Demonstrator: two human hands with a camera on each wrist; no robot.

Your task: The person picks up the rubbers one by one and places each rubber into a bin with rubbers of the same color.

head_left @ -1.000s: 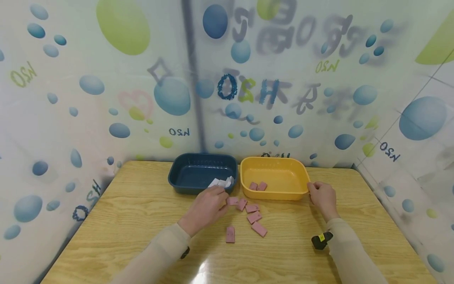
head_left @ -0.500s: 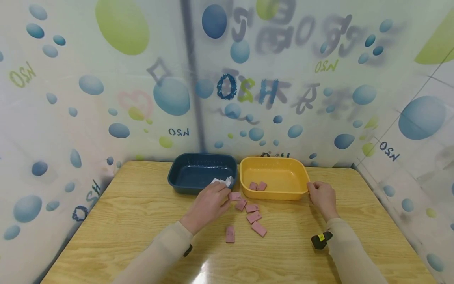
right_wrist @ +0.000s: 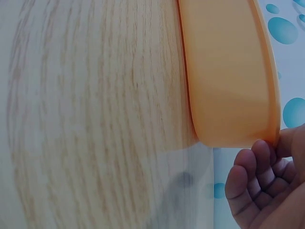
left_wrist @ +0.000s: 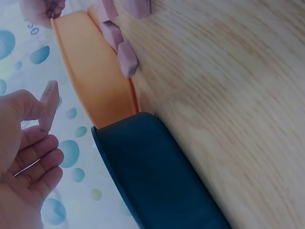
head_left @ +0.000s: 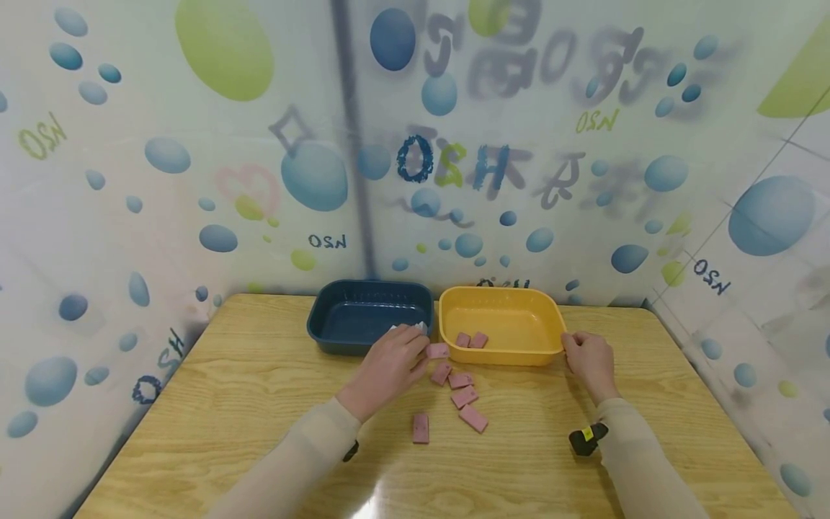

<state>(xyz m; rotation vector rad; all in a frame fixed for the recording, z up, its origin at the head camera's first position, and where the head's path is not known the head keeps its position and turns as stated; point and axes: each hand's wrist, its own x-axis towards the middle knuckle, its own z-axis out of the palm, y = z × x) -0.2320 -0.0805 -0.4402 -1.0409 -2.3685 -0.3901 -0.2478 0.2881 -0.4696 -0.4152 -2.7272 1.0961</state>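
My left hand (head_left: 392, 364) pinches a small pink block (left_wrist: 49, 106) between thumb and forefinger, its other fingers loosely bent. In the head view this block overlaps the near-left corner of the yellow bin (head_left: 506, 355). My right hand (head_left: 588, 360) grips that bin's rim at its near-right corner, thumb and forefinger on the edge (right_wrist: 271, 138). Two pink blocks (head_left: 478, 340) lie inside the yellow bin. The dark blue bin (head_left: 344, 346) stands to its left, with white pieces (head_left: 421, 328) partly hidden behind my left hand.
Several pink blocks lie on the wooden table (head_left: 519, 447) in front of the yellow bin, with one block (head_left: 421, 429) lying apart, nearer me. A wall sheet (head_left: 259, 180) printed with blue and green drops rises right behind the bins.
My left hand has moved right and slightly away from me, carrying the pink block from the blue bin's front to the yellow bin's corner. My right hand has stayed at the rim.
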